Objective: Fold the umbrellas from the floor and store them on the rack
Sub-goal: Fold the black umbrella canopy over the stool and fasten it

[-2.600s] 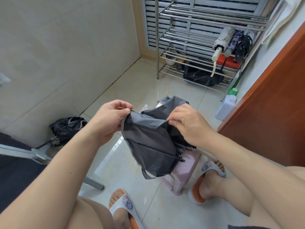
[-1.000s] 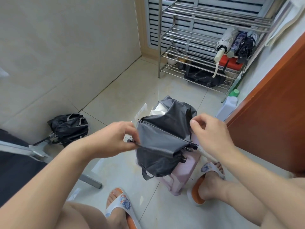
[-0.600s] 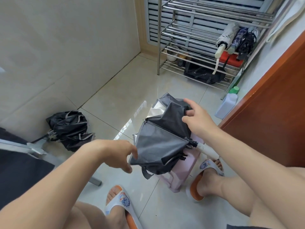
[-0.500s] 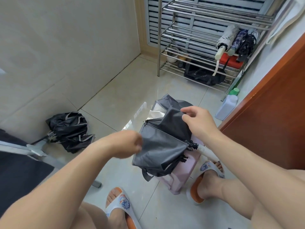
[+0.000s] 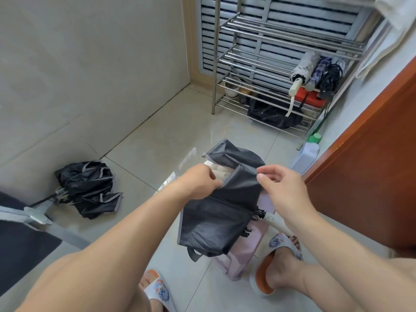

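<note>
Half-folded dark grey umbrella (image 5: 221,212) sits centre, lying on a pale pink plastic stool (image 5: 245,257), between left hand (image 5: 198,183) and right hand (image 5: 279,188). Crumpled black umbrella (image 5: 90,188) lies on the tiled floor (image 5: 157,140), far left. Steel wire rack (image 5: 270,70) stands behind, three folded umbrellas (image 5: 315,73) on its right end. White plastic jug (image 5: 306,156) sits right of the rack's foot.

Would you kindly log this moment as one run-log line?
step: folding grey umbrella | left hand: pinching canopy | right hand: pinching fold | black umbrella: on floor | rack: three stored
</note>
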